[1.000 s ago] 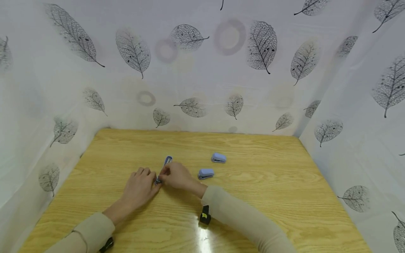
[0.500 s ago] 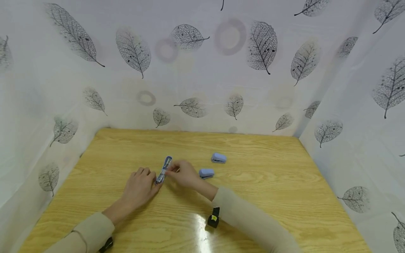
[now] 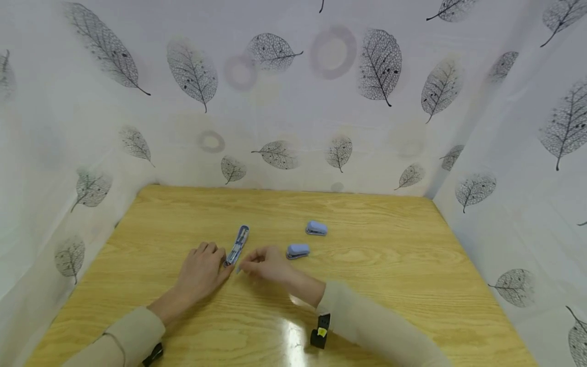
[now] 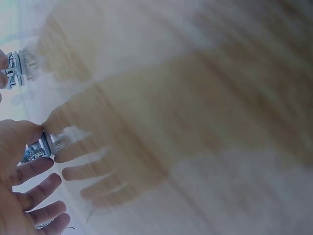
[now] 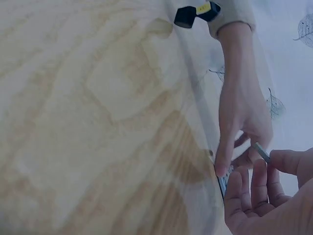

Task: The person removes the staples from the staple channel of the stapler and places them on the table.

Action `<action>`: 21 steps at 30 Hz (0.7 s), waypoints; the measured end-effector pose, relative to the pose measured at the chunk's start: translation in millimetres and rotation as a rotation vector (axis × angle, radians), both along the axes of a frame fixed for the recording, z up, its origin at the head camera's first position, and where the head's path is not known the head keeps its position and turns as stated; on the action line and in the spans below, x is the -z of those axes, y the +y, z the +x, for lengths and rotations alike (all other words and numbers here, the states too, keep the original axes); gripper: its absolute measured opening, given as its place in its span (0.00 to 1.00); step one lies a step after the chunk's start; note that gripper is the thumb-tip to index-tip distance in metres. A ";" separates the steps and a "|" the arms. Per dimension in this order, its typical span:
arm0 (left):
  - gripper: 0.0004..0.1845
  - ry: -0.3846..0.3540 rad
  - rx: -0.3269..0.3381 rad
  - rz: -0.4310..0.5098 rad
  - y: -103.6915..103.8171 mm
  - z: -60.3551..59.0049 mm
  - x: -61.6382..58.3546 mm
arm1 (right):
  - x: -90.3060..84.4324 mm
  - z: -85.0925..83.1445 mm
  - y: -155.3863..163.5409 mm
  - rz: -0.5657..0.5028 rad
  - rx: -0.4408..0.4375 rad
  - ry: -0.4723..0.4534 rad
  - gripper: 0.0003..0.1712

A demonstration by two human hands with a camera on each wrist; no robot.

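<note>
Yellow wood-grained worktop [image 3: 394,295] meets leaf-printed white sheeting [image 3: 293,112]. On my feed the left hand [image 3: 200,270] pinches an opened blue-and-silver stapler [image 3: 238,243] by its near end; beside it, the right hand [image 3: 269,265] pinches a slim grey strip [image 5: 262,152], two rounded pale-blue staplers [image 3: 298,250] lying beyond.

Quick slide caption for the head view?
Left hand holds an open stapler, right hand pinches a small strip; two other staplers stand nearby.

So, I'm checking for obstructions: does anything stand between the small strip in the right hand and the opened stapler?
Nothing visible stands between the small strip in the right hand and the opened stapler. The left hand is close by, holding the stapler's near end; two other staplers lie off to the right.
</note>
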State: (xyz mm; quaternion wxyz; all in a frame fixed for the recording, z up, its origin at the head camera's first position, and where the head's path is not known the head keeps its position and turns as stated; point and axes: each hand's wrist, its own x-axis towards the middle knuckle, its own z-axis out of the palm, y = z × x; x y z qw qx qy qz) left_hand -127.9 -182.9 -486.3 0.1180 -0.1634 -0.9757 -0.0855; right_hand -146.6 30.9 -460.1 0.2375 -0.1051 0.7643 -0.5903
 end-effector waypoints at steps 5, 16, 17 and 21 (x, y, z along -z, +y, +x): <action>0.17 0.004 0.005 -0.008 -0.4 0.1 -0.8 | 5.2 14.2 -9.0 -0.016 -0.036 -0.043 0.10; 0.16 0.015 0.016 -0.008 -2.0 0.8 -2.4 | 8.9 38.0 -27.9 -0.041 -0.110 -0.145 0.06; 0.16 0.016 0.017 -0.012 -2.1 0.6 -2.4 | 9.3 39.6 -28.9 -0.043 -0.119 -0.157 0.06; 0.17 0.019 0.022 -0.019 -1.9 -0.2 -2.8 | 14.5 42.3 -31.7 -0.058 -0.146 -0.187 0.05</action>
